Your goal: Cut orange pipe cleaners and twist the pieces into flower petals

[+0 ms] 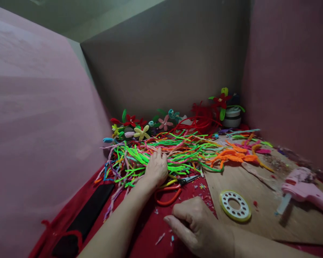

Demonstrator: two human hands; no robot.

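Note:
My left hand point(157, 168) lies on a pile of fuzzy pipe cleaners point(137, 154), mostly bright green, with pink, orange and purple ones. Its fingers stretch forward over the stems, and it appears to hold none. Just below its wrist, scissors point(168, 200) with red and yellow handles rest on the red cloth point(148, 233), blades pointing right. Closer to me, my right hand point(195, 222) is loosely curled above the cloth, thumb to the left. Nothing shows in its fingers. Small fuzzy clippings are scattered on the cloth around it.
On the wooden board point(263, 215) at right lie a roll of tape point(235, 205), a pink hot glue gun point(301, 186) and orange pipe-cleaner pieces point(231, 156). Pipe-cleaner flowers point(141, 132) stand behind the pile. A black strip point(86, 215) lies at left. Pink walls point(43, 125) rise on both sides.

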